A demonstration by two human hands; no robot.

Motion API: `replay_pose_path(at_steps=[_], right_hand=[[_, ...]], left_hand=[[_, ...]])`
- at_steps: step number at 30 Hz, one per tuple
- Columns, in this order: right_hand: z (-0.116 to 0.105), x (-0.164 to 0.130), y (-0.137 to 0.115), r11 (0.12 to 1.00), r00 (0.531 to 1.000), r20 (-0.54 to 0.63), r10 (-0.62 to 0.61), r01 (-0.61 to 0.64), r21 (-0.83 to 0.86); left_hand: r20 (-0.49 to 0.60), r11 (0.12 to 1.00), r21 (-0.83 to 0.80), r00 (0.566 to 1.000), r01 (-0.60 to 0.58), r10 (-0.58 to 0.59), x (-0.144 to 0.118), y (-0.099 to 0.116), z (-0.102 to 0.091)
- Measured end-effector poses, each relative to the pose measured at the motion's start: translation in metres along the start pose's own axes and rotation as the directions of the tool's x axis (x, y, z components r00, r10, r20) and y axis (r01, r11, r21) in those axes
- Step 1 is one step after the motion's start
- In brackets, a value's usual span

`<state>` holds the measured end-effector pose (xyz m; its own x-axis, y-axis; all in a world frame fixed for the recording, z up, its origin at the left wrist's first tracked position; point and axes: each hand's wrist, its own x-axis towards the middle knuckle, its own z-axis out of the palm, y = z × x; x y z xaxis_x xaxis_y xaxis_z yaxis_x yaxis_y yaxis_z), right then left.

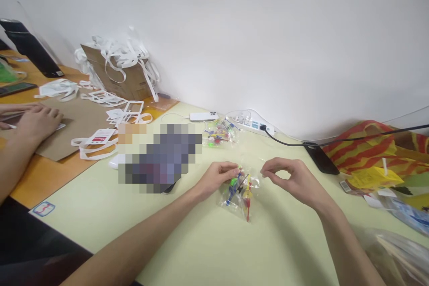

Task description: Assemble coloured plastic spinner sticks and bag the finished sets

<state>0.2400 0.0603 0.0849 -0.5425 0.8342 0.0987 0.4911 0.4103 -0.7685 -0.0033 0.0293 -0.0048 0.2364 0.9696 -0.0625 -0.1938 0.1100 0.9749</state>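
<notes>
We seem to be in a small packing workroom or office. A pale green table (100, 201) stands against a bare white wall (268, 31). On the neighbouring orange desk (40, 183) lie white paper offcuts (117, 56) and cardboard (80, 120), and by the wall we see a power strip (251, 124) and clear bags of small coloured parts (218, 134).

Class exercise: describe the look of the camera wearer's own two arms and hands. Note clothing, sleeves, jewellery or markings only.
Both forearms are bare as far as the picture shows: no sleeves or gloves. The left hand and right hand show no rings, and neither wrist carries a watch or band. No markings are visible. The fingers are slim with short nails.
</notes>
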Motion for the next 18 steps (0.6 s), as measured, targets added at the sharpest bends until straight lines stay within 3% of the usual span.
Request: replay_pose_path(at_steps=[2,5,7,9,15,18], right_hand=[[0.013,-0.005,0.011,0.983,0.992,-0.119,0.041,-0.019,0.18],[0.044,-0.018,0.033,0.877,0.928,-0.341,0.146,0.038,0.48],[0.064,-0.029,0.046,0.788,0.939,-0.305,0.158,0.066,0.612],[0.078,-0.04,0.055,0.756,0.95,-0.271,0.157,0.061,0.652],[0.085,-0.054,0.048,0.818,0.932,-0.232,0.278,-0.103,0.566],[0.082,-0.051,0.044,0.821,0.929,-0.231,0.29,-0.118,0.559]], left_hand=[[-0.011,1.0,-0.024,1.0,-0.012,0.012,-0.002,0.001,0.005],[-0.052,0.998,-0.026,0.997,-0.052,0.05,-0.008,0.003,0.014],[-0.094,0.996,-0.003,0.992,-0.086,0.085,-0.012,0.003,0.021],[-0.133,0.994,0.054,0.986,-0.098,0.105,-0.015,0.002,0.027],[-0.133,0.986,0.148,0.986,-0.083,0.103,-0.022,-0.003,0.042],[-0.172,0.988,0.143,0.981,-0.061,0.086,-0.019,-0.005,0.041]])
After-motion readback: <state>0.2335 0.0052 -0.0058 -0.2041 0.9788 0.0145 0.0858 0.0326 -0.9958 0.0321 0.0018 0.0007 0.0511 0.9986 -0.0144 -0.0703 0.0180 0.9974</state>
